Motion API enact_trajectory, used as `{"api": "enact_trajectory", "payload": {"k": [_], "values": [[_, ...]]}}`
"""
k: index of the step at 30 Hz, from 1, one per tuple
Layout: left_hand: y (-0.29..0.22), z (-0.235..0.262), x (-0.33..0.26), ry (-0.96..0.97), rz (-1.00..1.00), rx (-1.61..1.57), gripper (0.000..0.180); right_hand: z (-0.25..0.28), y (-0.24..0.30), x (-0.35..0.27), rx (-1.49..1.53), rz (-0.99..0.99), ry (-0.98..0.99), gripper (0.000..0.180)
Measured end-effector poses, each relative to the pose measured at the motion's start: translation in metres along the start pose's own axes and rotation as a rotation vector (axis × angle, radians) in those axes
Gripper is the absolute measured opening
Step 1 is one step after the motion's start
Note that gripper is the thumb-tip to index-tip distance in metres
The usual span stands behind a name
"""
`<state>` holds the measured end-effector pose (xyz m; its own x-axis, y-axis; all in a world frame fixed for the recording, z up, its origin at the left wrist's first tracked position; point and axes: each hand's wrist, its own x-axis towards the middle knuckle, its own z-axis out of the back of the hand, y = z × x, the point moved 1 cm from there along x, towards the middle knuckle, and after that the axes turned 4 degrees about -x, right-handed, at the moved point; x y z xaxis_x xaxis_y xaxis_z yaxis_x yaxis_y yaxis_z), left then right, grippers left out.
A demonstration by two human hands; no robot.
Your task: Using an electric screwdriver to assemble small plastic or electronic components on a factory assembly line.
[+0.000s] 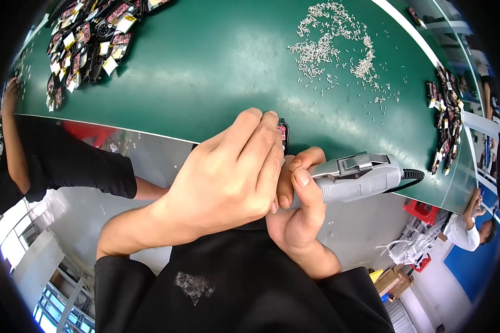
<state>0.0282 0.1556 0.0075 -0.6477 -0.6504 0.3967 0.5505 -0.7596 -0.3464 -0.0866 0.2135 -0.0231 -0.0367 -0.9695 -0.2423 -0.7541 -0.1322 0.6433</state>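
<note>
Head view: left hand (233, 172) clenched over a small black-and-red part (283, 134) at the green worktop (205, 66) edge. Right hand (300, 213) grasping a grey electric screwdriver (355, 176), tip hidden behind the left hand. Loose white pins (339, 44) scattered beyond; component piles (86, 39) far left.

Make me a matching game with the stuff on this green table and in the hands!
Things:
1. grey power tool
2. small white pieces
3. pile of dark parts with tags
4. small black and red part

Places:
A. far left of the table
B. scattered at the far middle of the table
C. in the right hand
D. under the left hand fingers

Pairs: 1-C, 2-B, 3-A, 4-D
</note>
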Motion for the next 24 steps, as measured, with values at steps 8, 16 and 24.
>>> {"api": "enact_trajectory", "payload": {"k": [8,16,24], "values": [[0.007,0.003,-0.007,0.053,0.022,-0.059,0.030,0.006,0.068,0.014,-0.143,0.137,0.276,0.020],[0.005,-0.003,-0.012,0.047,-0.010,-0.011,0.033,-0.014,0.101,0.059,-0.219,0.244,0.456,0.031],[0.008,-0.005,-0.012,0.008,-0.027,-0.027,0.035,-0.014,0.092,0.072,-0.267,0.238,0.419,0.031]]}}
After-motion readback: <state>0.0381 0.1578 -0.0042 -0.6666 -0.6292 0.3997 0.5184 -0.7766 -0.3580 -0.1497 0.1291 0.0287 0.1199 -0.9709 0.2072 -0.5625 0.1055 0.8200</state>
